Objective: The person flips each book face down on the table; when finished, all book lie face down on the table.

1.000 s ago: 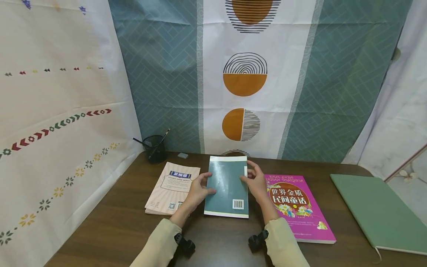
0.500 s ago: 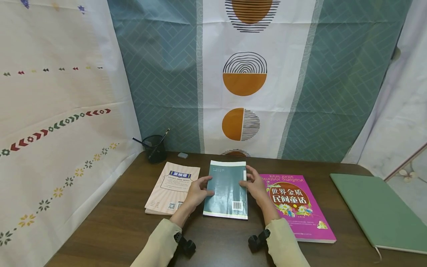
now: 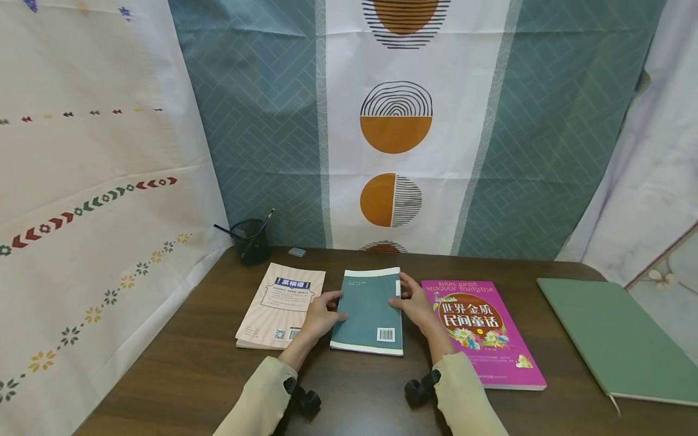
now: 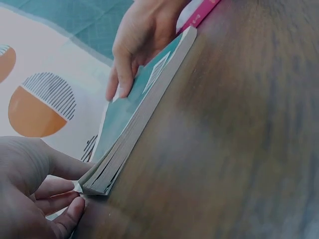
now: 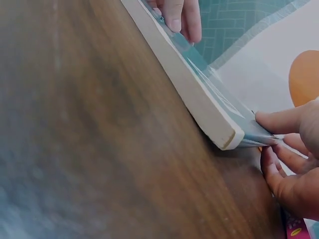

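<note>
A teal paperback book with a white spine edge and a barcode on its back cover [image 3: 368, 310] lies face down on the dark brown wooden table [image 3: 180, 375]; it serves here as the landmark. Both hands hold it by its long edges. The left hand [image 3: 323, 313] has its thumb laid over the cover and its fingers curled under the left edge, as the left wrist view shows, so it grips the book. The right hand [image 3: 417, 303] pinches the right edge, thumb on top and fingers tucked beneath; the right wrist view shows that edge raised slightly off the wood.

Left of the book, just beside it, lies a pale pink booklet with a blue title band [image 3: 280, 304]. Right of it, touching or nearly so, lies a magenta storybook with flowers on its cover [image 3: 477, 330]. Further right, well apart, rests a green notebook [image 3: 616, 339]. Behind and to the left stands a black mesh pen cup [image 3: 252, 241] with a small grey eraser [image 3: 297, 252] near it.

As a judgement, the book is seated between its neighbours and roughly square to them; what seems left is to settle it flat and let go.
</note>
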`<state>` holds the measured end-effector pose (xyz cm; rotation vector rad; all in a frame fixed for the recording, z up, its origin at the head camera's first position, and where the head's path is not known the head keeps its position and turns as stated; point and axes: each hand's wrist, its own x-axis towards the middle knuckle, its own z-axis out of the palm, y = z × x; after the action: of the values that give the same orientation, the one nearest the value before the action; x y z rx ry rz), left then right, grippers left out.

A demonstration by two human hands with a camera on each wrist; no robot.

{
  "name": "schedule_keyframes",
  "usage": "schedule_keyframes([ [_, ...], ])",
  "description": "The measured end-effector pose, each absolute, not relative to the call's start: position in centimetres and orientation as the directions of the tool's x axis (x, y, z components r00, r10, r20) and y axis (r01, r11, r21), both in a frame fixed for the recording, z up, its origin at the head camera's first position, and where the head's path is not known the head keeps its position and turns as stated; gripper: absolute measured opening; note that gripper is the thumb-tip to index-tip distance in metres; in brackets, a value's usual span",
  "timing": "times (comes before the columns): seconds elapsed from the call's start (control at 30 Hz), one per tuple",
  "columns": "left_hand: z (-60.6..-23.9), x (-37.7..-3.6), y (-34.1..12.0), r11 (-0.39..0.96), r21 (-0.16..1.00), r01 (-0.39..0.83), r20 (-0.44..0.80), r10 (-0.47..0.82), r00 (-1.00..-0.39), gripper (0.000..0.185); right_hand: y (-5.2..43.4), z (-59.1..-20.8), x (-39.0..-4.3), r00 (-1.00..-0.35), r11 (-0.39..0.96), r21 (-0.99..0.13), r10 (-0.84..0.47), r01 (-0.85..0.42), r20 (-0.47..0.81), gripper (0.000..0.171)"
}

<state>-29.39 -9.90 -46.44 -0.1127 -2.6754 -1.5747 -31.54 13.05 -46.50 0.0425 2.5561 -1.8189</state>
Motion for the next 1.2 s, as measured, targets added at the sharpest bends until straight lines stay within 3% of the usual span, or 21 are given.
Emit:
schedule_keyframes([
  [0.53,-46.7,-29.5,-10.1,0.508,0.853,0.123,0.098,0.077,-0.992,0.051,12.5,-46.8,-31.7,-0.996,0.468,-0.881,0.011,-0.071,0.087,0.065],
  [0.87,-46.1,-29.6,-9.4,0.482,0.869,0.111,0.083,0.080,-0.993,0.058,12.6,-46.3,-31.5,-0.998,0.374,-0.927,0.051,-0.006,0.027,0.062],
  [1.1,-45.1,-29.4,-8.2,0.416,0.874,0.252,0.210,0.145,-0.967,0.069,13.4,-42.9,-30.8,-0.998,0.335,-0.941,0.029,-0.048,0.061,0.062],
  [1.2,-44.6,-29.0,-6.7,0.376,0.891,0.253,0.198,0.178,-0.964,0.071,14.7,-41.6,-30.5,-0.997,0.315,-0.948,0.053,-0.042,0.061,0.061],
])
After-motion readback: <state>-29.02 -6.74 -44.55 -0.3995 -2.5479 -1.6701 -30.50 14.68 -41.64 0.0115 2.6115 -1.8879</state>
